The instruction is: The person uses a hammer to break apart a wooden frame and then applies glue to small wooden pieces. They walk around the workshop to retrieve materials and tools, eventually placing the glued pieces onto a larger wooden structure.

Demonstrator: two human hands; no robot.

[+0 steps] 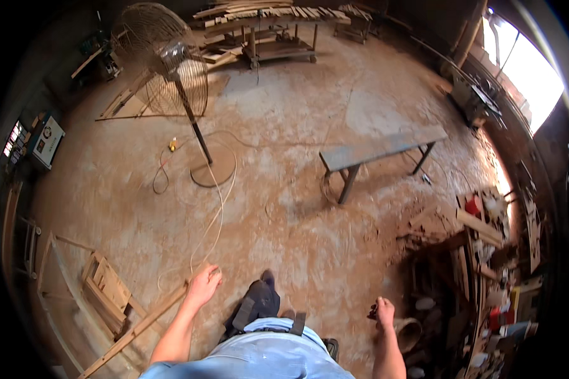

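My left hand (204, 285) hangs at my left side, its fingers curled in loosely, and I see nothing in it. Just beside it in the picture, a long wooden strip (133, 333) slants up from the lower edge; whether the hand touches it I cannot tell. On my right, my right hand (384, 313) is closed with its fingers curled in shadow. Something dark shows at those fingers, too small to name. Close to that hand stands a round, pale, open-topped container (408, 334).
Ahead are a pedestal fan (177, 63) with its cord across the dusty floor and a low bench (385, 147). A cluttered workbench (471, 271) stands at right. Wooden frames (110, 287) lie at left, and a cart (284, 49) bears timber at the back.
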